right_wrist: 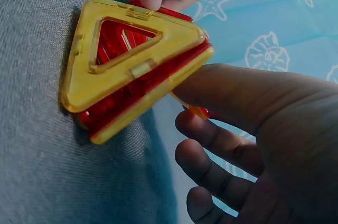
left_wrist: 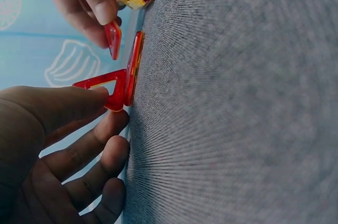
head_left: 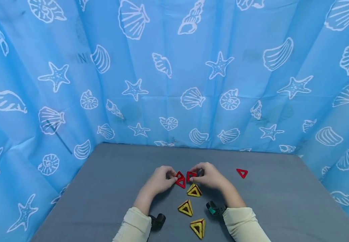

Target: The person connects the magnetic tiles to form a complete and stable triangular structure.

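Note:
My left hand (head_left: 159,181) pinches a red triangular magnetic tile (left_wrist: 119,96) between thumb and fingers, tilted up from the cloth. Its edge meets a second red triangle tile (left_wrist: 134,68) that lies low on the table. Across from it, my right hand (head_left: 210,176) pinches another red triangle tile (left_wrist: 113,39), held apart from the left pair in the left wrist view. Just in front of the right hand sits a yellow-and-red pyramid of triangle tiles (right_wrist: 76,68), which covers much of the right hand's tile in the right wrist view.
Two more yellow-and-red triangular pieces, a middle one (head_left: 189,205) and a nearer one (head_left: 202,225), lie between the forearms. A single red triangle (head_left: 245,175) lies off to the right. The grey table (head_left: 117,161) ends at a blue seashell-patterned curtain (head_left: 168,84).

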A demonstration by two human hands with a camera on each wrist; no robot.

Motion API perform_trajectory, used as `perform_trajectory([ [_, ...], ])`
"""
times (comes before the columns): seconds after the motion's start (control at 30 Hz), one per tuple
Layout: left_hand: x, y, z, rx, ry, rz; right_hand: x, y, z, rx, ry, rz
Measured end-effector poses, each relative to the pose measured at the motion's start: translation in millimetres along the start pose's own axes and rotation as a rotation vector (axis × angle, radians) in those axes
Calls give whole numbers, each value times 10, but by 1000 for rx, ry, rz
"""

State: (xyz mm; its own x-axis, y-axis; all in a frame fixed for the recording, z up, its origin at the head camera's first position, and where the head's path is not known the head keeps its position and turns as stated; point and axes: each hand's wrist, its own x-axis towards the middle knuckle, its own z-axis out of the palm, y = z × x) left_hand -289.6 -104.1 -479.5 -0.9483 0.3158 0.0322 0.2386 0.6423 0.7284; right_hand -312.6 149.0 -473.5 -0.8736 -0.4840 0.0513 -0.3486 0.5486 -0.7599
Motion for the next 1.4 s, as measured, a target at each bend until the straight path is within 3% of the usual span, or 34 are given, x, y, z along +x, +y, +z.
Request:
perform_trajectory([
  [0.97,2,6,24,-2,24,3,23,-60,51,21,-15,4],
  [1.4,-5,8,17,-4,7,27,6,-95,45,52,-18,-45],
])
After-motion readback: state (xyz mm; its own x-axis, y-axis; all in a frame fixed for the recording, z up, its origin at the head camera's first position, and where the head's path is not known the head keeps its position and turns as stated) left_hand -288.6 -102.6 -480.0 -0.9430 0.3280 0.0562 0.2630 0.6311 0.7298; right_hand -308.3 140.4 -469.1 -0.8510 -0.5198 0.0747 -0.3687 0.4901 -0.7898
